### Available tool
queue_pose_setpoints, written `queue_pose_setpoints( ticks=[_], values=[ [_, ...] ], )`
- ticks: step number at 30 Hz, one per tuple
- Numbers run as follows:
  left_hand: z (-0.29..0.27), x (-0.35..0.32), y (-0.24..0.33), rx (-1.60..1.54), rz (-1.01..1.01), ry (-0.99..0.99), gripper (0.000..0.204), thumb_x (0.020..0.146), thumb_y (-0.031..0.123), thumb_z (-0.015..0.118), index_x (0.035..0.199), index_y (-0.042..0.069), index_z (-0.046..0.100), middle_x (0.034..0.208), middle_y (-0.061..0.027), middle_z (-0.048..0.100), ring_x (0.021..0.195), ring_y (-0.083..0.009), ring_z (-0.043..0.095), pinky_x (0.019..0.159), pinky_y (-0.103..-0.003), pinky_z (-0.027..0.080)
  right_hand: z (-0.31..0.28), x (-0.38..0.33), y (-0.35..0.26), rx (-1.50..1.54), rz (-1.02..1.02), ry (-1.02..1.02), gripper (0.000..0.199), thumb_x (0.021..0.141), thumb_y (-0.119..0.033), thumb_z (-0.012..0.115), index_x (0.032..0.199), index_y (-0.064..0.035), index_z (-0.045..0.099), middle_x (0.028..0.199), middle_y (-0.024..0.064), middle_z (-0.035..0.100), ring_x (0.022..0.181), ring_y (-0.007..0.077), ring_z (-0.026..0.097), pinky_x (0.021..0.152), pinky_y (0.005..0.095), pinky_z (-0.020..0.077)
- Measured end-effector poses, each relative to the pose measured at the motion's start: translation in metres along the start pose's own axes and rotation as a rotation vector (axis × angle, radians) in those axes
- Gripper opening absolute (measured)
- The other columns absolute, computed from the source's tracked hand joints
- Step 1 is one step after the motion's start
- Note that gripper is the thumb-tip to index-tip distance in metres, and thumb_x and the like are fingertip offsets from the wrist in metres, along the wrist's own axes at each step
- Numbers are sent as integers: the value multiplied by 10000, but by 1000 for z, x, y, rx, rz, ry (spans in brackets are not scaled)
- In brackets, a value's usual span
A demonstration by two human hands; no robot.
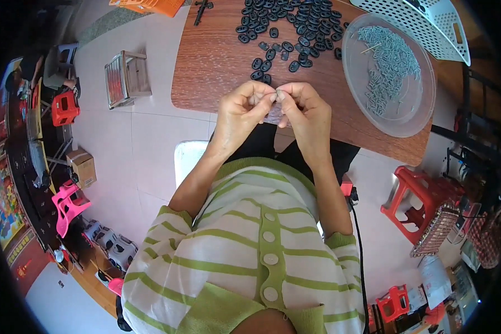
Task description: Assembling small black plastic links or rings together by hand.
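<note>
Bright, diffuse light is falling over the floor (156,133) and the tabletop (206,72), which is giving off a faint pale sheen at 11 o'clock, while the dark clutter (481,161) at 3 o'clock is sitting in dimmer tones. Fisheye distortion is bowing the tabletop's near edge and the dark furniture (25,167) at 9 o'clock, with black vignetting filling all corners. Detail is reading clear on the left hand (239,111) and right hand (309,119), softening toward the rim.
</note>
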State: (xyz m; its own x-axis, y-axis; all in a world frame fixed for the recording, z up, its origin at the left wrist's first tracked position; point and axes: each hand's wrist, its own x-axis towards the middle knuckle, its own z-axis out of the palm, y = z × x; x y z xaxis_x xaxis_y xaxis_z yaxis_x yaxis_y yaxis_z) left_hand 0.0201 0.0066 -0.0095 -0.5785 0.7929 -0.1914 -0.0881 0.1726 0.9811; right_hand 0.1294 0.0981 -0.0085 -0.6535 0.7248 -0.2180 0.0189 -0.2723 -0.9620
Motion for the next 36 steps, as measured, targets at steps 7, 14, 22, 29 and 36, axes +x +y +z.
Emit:
queue_pose_setpoints(
  ticks=[7,14,22,29,36],
  values=[
    [-16,10,5,316,204,109,95,849,53,668,927,-2,667,775,-36,642,647,-94,571,589,-224,451,-2,0,1,82,33,14,95,888,-69,609,940,11,617,796,21,612,632,52,544,497,206,469],
    [-28,29,7,593,395,248,131,807,61,703,927,10,687,856,-70,676,763,-141,636,685,-268,495,-4,-1,-7,9,135,-6,109,885,-71,608,961,8,614,768,26,597,580,48,522,473,198,435],
    [-29,30,3,642,474,336,168,774,69,731,929,24,686,883,-103,631,757,-209,626,677,-304,499,-12,2,-12,200,212,-34,131,883,-115,624,951,-4,617,744,28,602,528,59,513,454,203,415],
    [-2,-1,29,517,565,142,168,754,49,750,911,22,698,854,-66,648,623,-98,575,516,-222,451,-12,4,-11,323,219,-39,126,879,-140,641,934,-27,629,666,-16,544,497,39,446,430,191,361],
    [4,-3,25,370,382,139,129,776,37,733,898,25,692,824,-34,632,613,-68,544,508,-208,411,-6,-1,-13,255,163,-27,103,882,-127,642,925,-35,639,652,-30,528,501,27,437,430,180,360]
  ],
)
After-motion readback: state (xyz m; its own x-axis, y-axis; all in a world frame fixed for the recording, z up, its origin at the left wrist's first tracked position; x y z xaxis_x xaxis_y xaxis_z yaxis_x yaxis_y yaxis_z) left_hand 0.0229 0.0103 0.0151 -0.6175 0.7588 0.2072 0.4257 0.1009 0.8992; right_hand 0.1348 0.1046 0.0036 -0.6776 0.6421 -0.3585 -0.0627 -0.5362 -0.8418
